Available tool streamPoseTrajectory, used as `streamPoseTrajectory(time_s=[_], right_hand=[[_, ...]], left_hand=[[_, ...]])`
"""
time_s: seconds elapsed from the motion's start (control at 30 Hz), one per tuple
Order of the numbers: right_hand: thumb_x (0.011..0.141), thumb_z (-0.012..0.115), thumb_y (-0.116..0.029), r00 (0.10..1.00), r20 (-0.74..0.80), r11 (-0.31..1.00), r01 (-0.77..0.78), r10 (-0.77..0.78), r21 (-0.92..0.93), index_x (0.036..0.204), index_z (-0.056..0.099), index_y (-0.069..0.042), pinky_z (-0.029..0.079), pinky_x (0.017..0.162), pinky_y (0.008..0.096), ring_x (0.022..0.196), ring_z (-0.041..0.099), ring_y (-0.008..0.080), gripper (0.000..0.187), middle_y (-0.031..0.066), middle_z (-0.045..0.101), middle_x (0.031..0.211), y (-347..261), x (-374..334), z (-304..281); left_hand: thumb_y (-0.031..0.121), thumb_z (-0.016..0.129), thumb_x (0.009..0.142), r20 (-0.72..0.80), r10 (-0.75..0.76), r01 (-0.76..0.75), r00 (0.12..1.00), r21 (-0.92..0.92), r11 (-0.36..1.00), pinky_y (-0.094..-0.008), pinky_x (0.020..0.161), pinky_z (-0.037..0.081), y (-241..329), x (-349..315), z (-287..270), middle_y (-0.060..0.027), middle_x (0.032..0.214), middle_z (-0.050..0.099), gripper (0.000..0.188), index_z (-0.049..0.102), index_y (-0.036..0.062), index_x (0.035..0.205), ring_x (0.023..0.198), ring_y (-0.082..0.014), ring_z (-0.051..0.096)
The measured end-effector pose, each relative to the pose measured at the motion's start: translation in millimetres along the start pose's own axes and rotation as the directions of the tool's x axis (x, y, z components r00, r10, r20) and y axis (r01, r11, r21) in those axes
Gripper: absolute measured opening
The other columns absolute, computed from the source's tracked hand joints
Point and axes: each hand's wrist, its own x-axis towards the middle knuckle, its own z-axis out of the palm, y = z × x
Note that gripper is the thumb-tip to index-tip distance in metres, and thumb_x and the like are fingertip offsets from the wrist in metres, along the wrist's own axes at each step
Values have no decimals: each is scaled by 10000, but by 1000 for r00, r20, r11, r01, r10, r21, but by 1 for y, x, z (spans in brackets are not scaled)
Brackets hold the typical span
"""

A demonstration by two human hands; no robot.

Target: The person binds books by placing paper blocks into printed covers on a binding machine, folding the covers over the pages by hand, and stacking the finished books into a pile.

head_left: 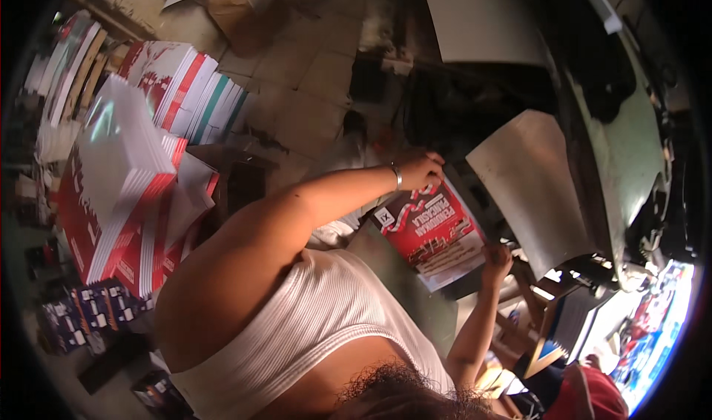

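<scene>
My left hand (423,172), with a metal bracelet on its wrist, is closed on the upper edge of a book (437,235). The book has a red and white printed cover and is held at a slant in front of my body. On its right edge, near the lower corner, my right hand (496,261) grips it with curled fingers. Just to the right of the book is a large pale curved sheet (530,175). My thumbs are partly hidden, so their exact grip does not show.
Stacks of red and white books (126,190) stand at the left, with another stack (182,86) behind. Dark blue boxes (96,305) sit below them. At the right is a large green and dark machine-like body (627,138). Tiled floor (289,86) shows beyond my left arm.
</scene>
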Motion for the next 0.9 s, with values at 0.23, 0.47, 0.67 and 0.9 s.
streamPoseTrajectory(time_s=[0.23, 0.47, 0.67, 0.9], right_hand=[[674, 860, -136, 997, -41, 995, -70, 67, -71, 1052, 669, -62, 481, 723, 396, 764, 596, 296, 430, 114, 637, 847, -22, 15, -8], [870, 754, -113, 987, -72, 823, -78, 143, 563, 1240, 608, -41, 518, 773, 341, 829, 587, 163, 404, 38, 603, 918, -126, 153, -10], [971, 604, -237, 948, 312, -236, -291, 55, 927, 1386, 534, -12, 430, 1123, 500, 1298, 545, 331, 477, 160, 565, 1410, -135, 284, 31], [979, 580, -221, 983, -25, -387, 94, 179, 917, 1382, 541, -10, 366, 1167, 513, 1330, 513, 333, 456, 156, 560, 1420, -158, 361, 32]], left_hand=[[355, 760, 824, -46, -193, 181, 980, -198, 963, -424, 966, 510, 3, -3, 3, -116, 1301, 638, 381, 727, 174, 1157, 1194, -297, 609], [428, 769, 799, -206, -259, 255, 944, -44, 966, -469, 1105, 400, 12, -44, -65, -170, 1337, 585, 637, 610, 135, 1341, 1289, -369, 517], [561, 742, 765, -155, -470, 493, 869, 363, 791, -656, 1179, 153, -59, -114, -51, -152, 1610, 287, 950, 345, 221, 1558, 1504, -433, 181], [548, 678, 813, -81, -600, 570, 796, 434, 697, -628, 1150, 255, -25, -120, -95, -125, 1652, 219, 951, 255, 214, 1596, 1489, -432, 230]])
